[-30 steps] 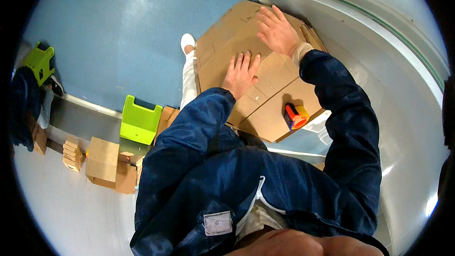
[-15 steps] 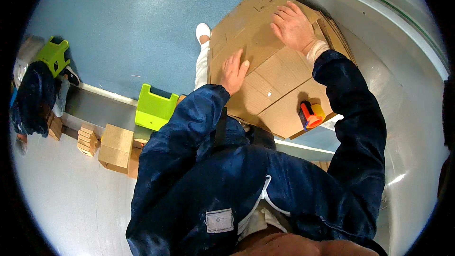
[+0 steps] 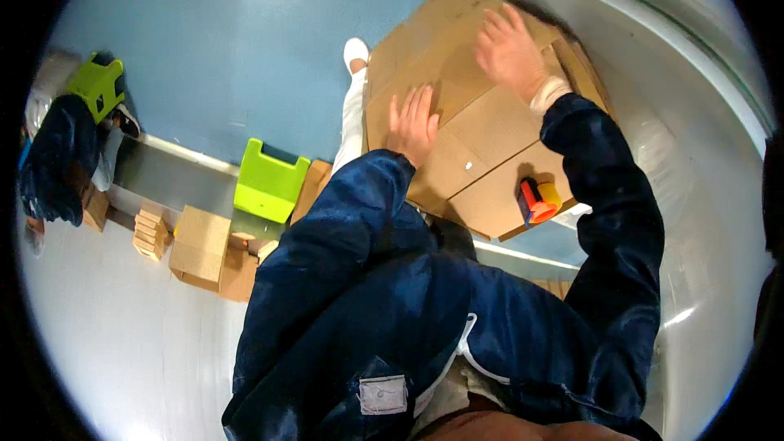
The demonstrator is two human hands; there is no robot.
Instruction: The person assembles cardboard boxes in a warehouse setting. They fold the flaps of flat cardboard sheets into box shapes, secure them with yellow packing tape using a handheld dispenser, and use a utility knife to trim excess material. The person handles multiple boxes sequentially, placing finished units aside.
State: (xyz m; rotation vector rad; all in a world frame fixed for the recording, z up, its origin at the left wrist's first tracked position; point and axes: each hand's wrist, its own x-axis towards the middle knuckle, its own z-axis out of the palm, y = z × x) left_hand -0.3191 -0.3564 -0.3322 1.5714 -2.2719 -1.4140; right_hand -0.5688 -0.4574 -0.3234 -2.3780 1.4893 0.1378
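A stack of flattened cardboard boxes (image 3: pixel 474 140) lies in front of me, creased along its flaps. Over its left part is my left hand (image 3: pixel 414 129), open with the fingers stretched forward and nothing in them. My right hand (image 3: pixel 513 55) is at the far right of the stack, open too, its fingers spread and holding nothing. Whether either palm presses on the cardboard, I cannot tell. An orange, yellow and black tape dispenser (image 3: pixel 539 201) rests on the near right part of the cardboard.
A white wall panel (image 3: pixel 653 24) curves along the right. To the left stand a green step stool (image 3: pixel 269 185), an open cardboard box (image 3: pixel 201 243) and a small stack of cartons (image 3: pixel 150 233). Another person in dark clothing (image 3: pixel 64 159) is at the far left, near a second green stool (image 3: pixel 98 86).
My left hand has shifted a little to the right over the cardboard. My right hand stays in nearly the same place. The tape dispenser has not moved on the cardboard.
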